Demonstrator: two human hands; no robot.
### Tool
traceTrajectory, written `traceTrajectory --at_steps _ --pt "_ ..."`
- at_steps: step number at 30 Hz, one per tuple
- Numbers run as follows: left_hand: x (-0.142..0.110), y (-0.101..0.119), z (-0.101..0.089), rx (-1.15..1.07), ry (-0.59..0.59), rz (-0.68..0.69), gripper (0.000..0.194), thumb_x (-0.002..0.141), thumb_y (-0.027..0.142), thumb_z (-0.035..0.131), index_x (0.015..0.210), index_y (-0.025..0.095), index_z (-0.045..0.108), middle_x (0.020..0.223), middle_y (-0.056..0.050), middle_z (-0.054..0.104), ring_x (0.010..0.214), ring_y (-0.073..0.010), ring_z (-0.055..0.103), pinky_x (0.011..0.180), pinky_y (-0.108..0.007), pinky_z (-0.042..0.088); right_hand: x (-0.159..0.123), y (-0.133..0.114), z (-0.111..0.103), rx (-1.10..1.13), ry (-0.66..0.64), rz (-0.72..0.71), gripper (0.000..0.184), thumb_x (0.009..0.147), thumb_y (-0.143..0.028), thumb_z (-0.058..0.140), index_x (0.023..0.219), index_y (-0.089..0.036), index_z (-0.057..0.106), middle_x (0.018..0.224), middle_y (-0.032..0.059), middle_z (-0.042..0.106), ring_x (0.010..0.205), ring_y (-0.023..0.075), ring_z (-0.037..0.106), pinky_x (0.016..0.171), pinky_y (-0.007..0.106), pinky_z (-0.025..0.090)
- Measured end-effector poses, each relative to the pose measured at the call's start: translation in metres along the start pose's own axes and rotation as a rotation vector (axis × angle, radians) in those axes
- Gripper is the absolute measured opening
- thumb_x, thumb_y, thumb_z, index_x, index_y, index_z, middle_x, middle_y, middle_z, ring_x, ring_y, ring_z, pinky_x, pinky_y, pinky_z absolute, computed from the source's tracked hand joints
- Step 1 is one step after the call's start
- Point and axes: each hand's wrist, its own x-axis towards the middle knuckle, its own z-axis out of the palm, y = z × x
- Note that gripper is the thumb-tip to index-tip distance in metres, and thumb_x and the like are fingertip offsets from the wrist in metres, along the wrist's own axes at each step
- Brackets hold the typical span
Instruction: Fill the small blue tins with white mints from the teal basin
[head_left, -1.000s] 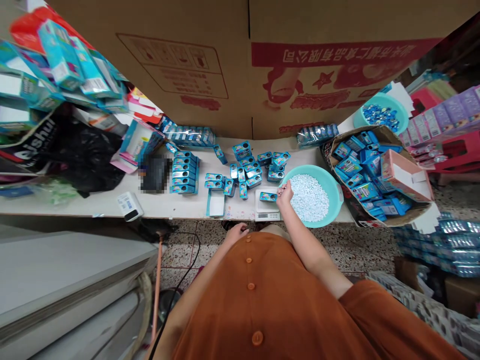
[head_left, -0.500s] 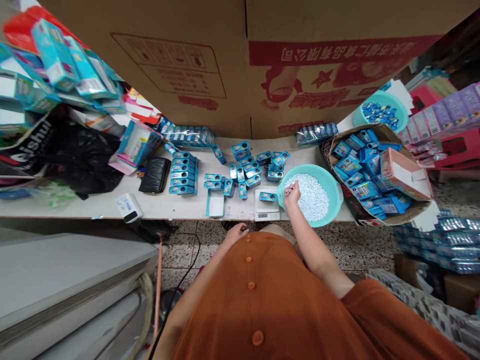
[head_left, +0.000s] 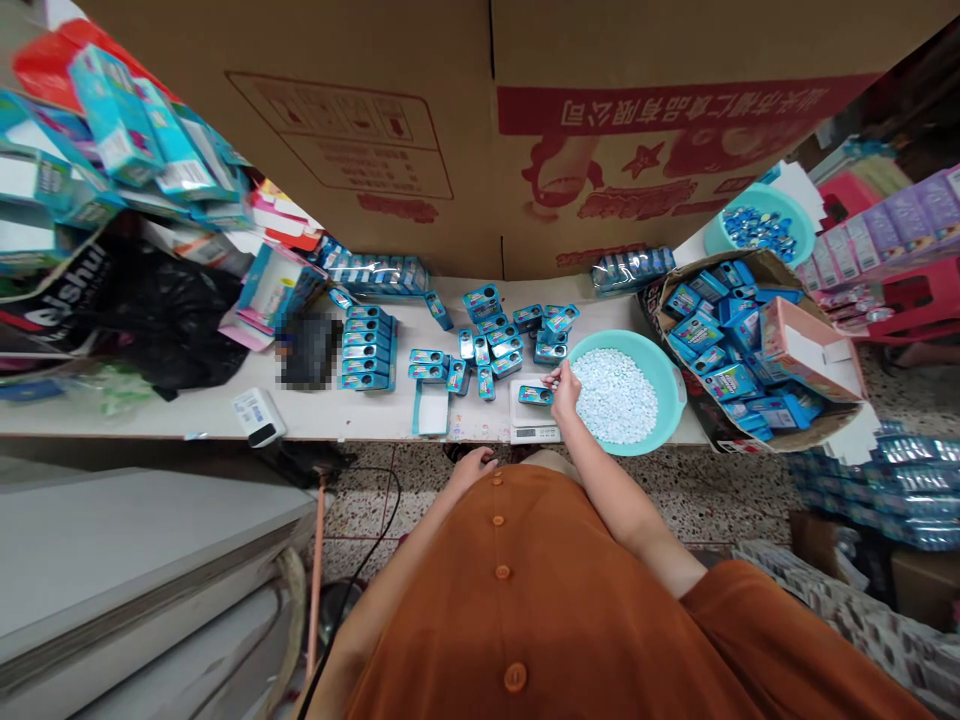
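My right hand (head_left: pixel 566 390) is closed in a pinch at the right end of a small blue tin (head_left: pixel 531 396). That tin lies on a white digital scale (head_left: pixel 535 435) at the table's front edge. What my fingers hold is hidden. Just right of the hand is a turquoise basin (head_left: pixel 670 420) holding many small white pellets (head_left: pixel 616 395). My left hand (head_left: pixel 475 464) rests by my body below the table edge, fingers loosely apart, holding nothing visible. More blue tins (head_left: pixel 491 345) stand loosely grouped behind the scale, near an open-topped blue box (head_left: pixel 432 410) with a white inside.
A stacked block of tins (head_left: pixel 367 348) and a pixelated dark object (head_left: pixel 307 350) lie left. A carton (head_left: pixel 750 420) full of blue packs stands right of the basin. Large cardboard boxes (head_left: pixel 495 230) wall off the back. A white device (head_left: pixel 259 415) lies near the front edge.
My right hand has moved left from over the pellets to the tin on the scale, still pinched. My left hand has stayed in place.
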Motion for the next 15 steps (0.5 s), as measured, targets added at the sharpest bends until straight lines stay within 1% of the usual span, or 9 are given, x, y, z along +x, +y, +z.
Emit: traceTrajectory --at_steps 6,12,15 --pt "-0.0003 -0.0024 0.0014 -0.003 0.005 -0.029 0.032 0.082 0.033 0.052 0.109 0.018 0.059 0.110 -0.009 0.065 0.103 -0.0194 0.059 0.090 -0.029 0.046 -0.0025 0.0030 -0.0006 -0.041 -0.036 -0.047 0.042 0.080 -0.052 0.050 0.055 -0.018 0.053 0.048 -0.0011 0.057 0.050 0.0110 0.057 0.053 0.022 0.047" --pt "0.0024 -0.0068 0.0044 -0.002 0.010 -0.034 0.032 0.082 0.033 0.052 0.109 0.017 0.059 0.109 -0.009 0.066 0.102 -0.0194 0.060 0.088 -0.028 0.046 -0.0060 0.0025 0.0006 -0.048 -0.058 -0.008 0.041 0.082 -0.049 0.048 0.057 -0.017 0.058 0.051 0.0006 0.060 0.050 0.0111 0.058 0.054 0.023 0.048" --pt "0.0028 -0.0085 0.0051 0.011 0.015 -0.023 0.032 0.083 0.033 0.052 0.109 0.017 0.059 0.110 -0.009 0.066 0.102 -0.0189 0.060 0.087 -0.027 0.046 -0.0069 0.0036 -0.0004 -0.055 -0.072 -0.028 0.040 0.082 -0.048 0.049 0.058 -0.018 0.060 0.052 0.0006 0.061 0.053 0.0115 0.059 0.056 0.024 0.049"
